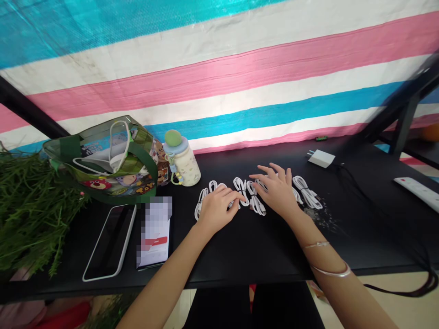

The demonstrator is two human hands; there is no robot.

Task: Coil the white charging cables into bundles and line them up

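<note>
Several bundled white charging cables (241, 189) lie in a row on the black table (236, 256), each tied with a dark band where it shows. My left hand (216, 205) rests over the bundles at the left end, fingers stretched and palm down, covering part of them. Over the bundles right of the middle, my right hand (278, 194) is spread with its fingers apart and hides some of the cables. One cable bundle (307, 193) shows beyond it, at the right end of the row. Neither hand visibly grips anything.
Left of the hands lie a lit phone (156, 233) and a dark-screened phone (111, 242). Behind them stand a clear printed bag (116, 183) and a cream bottle (187, 167), with a green plant (30, 210) beside. A white charger (321, 158) and power strip (418, 192) lie right.
</note>
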